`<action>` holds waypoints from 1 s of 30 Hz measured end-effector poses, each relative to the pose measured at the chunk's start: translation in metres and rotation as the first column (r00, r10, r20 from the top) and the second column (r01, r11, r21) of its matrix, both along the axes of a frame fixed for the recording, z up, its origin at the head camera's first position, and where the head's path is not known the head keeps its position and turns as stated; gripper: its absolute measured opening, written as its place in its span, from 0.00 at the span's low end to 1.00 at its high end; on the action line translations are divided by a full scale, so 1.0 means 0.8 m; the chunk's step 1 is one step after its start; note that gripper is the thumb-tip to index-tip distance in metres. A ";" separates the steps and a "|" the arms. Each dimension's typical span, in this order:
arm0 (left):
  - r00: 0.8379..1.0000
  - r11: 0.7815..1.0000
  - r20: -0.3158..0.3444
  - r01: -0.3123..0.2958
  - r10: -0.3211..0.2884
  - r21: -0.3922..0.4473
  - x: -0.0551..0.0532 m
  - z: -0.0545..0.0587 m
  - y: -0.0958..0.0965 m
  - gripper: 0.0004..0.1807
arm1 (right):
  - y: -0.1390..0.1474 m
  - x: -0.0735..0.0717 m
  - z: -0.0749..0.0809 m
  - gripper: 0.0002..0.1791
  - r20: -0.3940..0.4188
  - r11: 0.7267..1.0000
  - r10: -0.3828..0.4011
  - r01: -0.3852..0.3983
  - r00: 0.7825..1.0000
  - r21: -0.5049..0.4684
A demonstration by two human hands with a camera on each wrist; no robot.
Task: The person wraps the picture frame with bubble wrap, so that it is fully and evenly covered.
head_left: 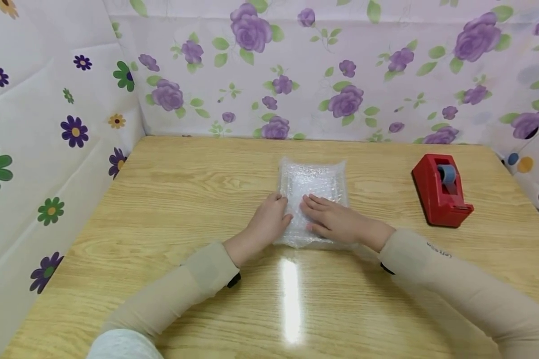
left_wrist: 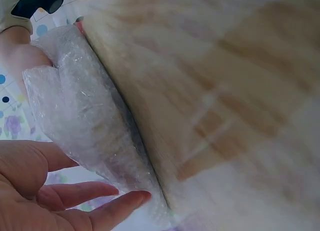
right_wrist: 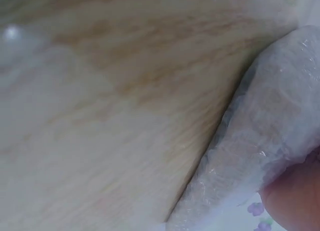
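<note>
A flat, squarish package wrapped in clear bubble wrap (head_left: 316, 179) lies on the wooden table, in front of the person. At its left edge, the left hand (head_left: 267, 219) grips the wrap, with the thumb over the top and the other fingers bent at the side. The left wrist view shows the fingertips right at the edge of the bubble wrap (left_wrist: 95, 111). Flat on top of the package rests the right hand (head_left: 334, 219), its fingers stretched out. In the right wrist view its thumb (right_wrist: 295, 198) touches the wrap's surface. Whatever the wrap encloses is hidden.
A red tape dispenser (head_left: 442, 192) with a roll of bluish tape stands to the right on the table (head_left: 197, 199). Behind the table's far edge hangs a cloth with purple flowers (head_left: 251, 30). Another flowered cloth (head_left: 49, 149) covers the left side.
</note>
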State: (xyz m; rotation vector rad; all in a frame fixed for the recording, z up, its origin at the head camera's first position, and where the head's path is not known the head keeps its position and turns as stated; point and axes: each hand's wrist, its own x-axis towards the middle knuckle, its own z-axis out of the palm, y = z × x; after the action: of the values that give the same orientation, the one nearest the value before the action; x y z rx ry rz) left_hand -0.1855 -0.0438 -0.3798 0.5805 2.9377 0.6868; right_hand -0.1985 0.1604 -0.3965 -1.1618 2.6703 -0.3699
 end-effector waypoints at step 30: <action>0.975 0.965 0.089 0.216 -0.205 -0.148 -0.025 0.001 -0.008 0.27 | 0.017 -0.016 0.002 0.32 0.053 0.999 0.031 -0.031 0.998 0.011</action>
State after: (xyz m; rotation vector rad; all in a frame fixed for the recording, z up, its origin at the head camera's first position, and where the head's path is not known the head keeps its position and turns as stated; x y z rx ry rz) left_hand -0.2052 -0.0502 -0.3787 0.8173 2.7744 0.4401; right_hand -0.2112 0.1737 -0.3950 -1.1721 2.6027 -0.3741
